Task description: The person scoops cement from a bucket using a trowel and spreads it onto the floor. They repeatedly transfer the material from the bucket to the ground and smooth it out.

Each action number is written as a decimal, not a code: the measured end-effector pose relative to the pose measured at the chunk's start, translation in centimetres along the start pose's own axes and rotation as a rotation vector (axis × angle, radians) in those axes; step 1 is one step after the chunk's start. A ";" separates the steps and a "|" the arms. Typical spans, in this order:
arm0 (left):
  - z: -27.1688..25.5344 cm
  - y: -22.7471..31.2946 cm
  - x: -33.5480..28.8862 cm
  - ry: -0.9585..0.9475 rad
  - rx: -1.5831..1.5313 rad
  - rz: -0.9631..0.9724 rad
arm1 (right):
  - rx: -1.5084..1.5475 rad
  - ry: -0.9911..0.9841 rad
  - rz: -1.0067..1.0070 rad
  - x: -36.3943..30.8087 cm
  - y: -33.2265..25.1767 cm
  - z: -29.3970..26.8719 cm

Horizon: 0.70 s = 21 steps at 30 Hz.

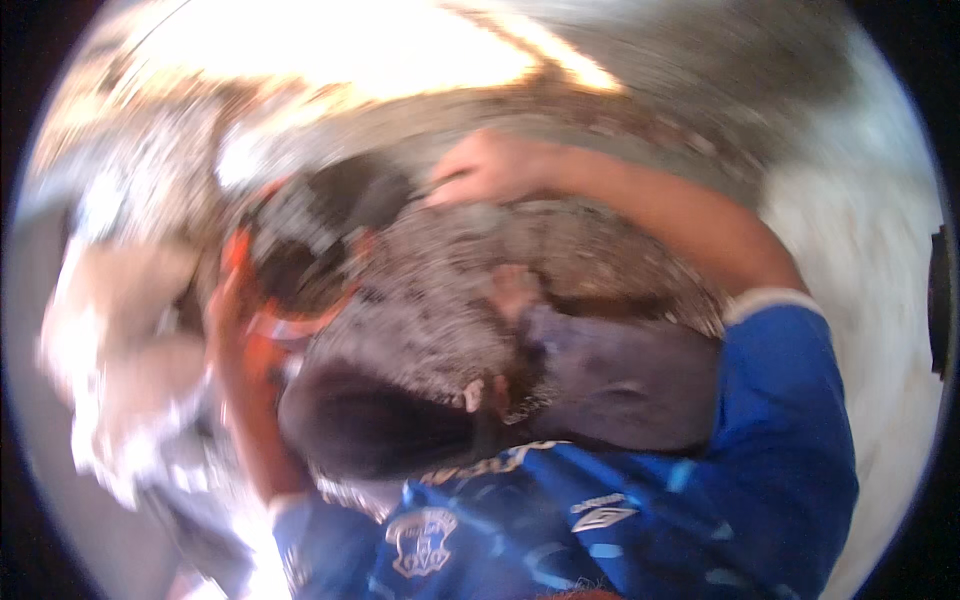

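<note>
A dark, bulky thing with orange edges (310,240) stands on the left of the ground before me; blur hides its kind. My left hand (231,280) is against its left side, fingers pointing away from me, and I cannot make out how firmly they grip. Just right of its dark upper end, my right hand (490,165) is curled with the fingers closed. Whatever may be in those fingers is too smeared to name.
Rough grey-brown ground (420,290) lies under my arms. Close to my chest are dark shapes (620,385), with small patches of skin beside them. Pale bulky things (130,340) stand at the left. A pale surface (860,330) fills the right, and bright light the far side.
</note>
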<state>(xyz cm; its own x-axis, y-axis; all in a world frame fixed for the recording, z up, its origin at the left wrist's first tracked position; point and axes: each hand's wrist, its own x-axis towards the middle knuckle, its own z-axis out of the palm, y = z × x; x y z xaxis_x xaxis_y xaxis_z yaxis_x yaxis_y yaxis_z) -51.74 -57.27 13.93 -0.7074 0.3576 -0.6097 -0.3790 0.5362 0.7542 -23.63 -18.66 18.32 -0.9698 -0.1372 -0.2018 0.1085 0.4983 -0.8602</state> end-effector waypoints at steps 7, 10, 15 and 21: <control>-9.4 -8.4 -0.2 -0.100 -0.249 -0.117 | 0.561 0.388 0.436 -18.4 2.9 4.1; -11.5 -8.5 0.7 -0.127 0.033 -0.126 | 0.859 0.842 0.653 -26.0 4.3 7.7; -11.3 -8.8 1.0 -0.093 -0.215 -0.209 | 0.645 1.507 0.840 -37.8 6.8 7.8; -12.6 -9.7 2.2 -0.125 -0.249 -0.198 | -0.290 1.595 1.337 -47.0 11.9 5.3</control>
<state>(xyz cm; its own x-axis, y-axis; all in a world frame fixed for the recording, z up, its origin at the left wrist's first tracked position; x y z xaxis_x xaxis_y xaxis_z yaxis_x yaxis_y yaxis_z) -57.15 -71.36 8.34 -0.5329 0.3646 -0.7636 -0.6465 0.4067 0.6454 24.41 -10.80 15.06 0.3336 0.9339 0.1288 0.8573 -0.2436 -0.4536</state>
